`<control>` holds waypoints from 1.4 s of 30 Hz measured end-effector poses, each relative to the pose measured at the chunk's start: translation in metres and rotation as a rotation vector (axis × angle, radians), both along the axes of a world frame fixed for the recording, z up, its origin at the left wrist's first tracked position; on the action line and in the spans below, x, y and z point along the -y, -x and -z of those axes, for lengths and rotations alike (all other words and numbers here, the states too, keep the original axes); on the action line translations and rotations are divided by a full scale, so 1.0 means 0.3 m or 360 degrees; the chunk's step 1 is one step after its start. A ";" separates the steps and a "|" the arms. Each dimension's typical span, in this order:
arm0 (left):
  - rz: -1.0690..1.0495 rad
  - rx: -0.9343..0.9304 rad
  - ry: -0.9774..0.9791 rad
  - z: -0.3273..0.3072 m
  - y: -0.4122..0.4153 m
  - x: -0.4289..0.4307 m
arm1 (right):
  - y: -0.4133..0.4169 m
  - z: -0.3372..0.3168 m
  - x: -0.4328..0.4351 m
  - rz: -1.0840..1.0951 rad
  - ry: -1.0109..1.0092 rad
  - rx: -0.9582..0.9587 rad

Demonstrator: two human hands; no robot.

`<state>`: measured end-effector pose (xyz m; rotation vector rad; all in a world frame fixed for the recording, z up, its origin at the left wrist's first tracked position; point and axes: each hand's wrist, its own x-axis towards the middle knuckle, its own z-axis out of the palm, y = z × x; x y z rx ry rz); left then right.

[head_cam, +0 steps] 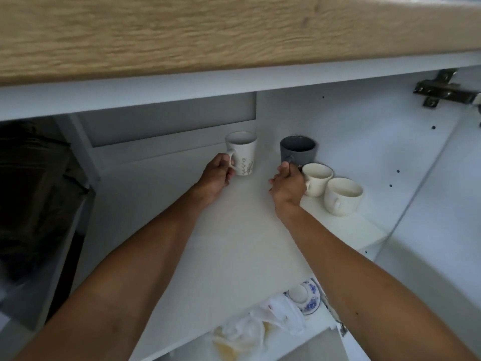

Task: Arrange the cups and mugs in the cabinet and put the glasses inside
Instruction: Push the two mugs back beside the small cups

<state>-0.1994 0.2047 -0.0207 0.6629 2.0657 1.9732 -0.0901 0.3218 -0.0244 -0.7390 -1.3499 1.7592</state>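
While both forearms reach in over the shelf front, nearest clutter sits one level down: blue-and-white patterned saucer with a small cup (304, 298) and crumpled white plastic wrapping (250, 332) on the lower shelf, just under the front edge. Worth keeping elbows off that lip.

Above it, white cabinet shelf (234, 243): broad bare run from the front edge up to the hands. Plenty of sliding room mid-shelf and to the left.

Right side near the wall: two cream ceramic cups (343, 195), (316, 178), touching or nearly so, the farther one just beside the right hand. Tight there.

Left hand (217, 177): fingers curled through the handle of the tall white mug with a leaf print (242, 153), pinching it. Mug upright, apparently resting on the shelf; lifted or not, cannot tell.

Right hand (287, 185): fingers closed on the handle of the dark grey ceramic mug (298, 151), upright, toward the back right, just behind the cream cups.

Step in hand, by judgement: arranging mugs, both gripped for repositioning. No glasses in view, so that part not started.

Next move probably: slide or lift each mug into a row along the back panel (169, 121); handles turned clear of neighbours. Grey mug needs care not to knock the nearest cream cup. Hinge (442, 92) and right wall limit travel rightward; overhead wooden panel (234, 29) limits lift height.
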 end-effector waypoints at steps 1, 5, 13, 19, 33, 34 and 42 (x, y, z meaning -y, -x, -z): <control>0.0022 0.0004 -0.0005 0.003 0.003 -0.018 | 0.008 0.007 -0.006 0.0018 0.0016 -0.0002; 0.0080 0.0025 -0.0003 0.011 0.016 -0.079 | 0.030 0.033 -0.028 0.0082 -0.0196 0.0130; 0.0166 0.0046 0.0040 0.012 0.041 -0.157 | 0.050 0.065 -0.037 0.0076 -0.0606 0.0310; 0.0199 0.0082 0.0027 0.013 0.058 -0.194 | 0.021 0.059 -0.034 -0.0053 -0.0575 0.0351; 0.0265 0.0073 0.0208 -0.005 0.099 -0.260 | -0.015 0.088 -0.057 -0.0272 -0.0506 0.0374; 0.0270 0.0087 0.0219 -0.006 0.100 -0.256 | -0.018 0.085 -0.055 -0.0276 -0.0519 0.0393; 0.0006 -0.0213 0.0543 0.019 0.102 -0.152 | -0.060 0.047 -0.038 -0.0374 -0.0595 0.0552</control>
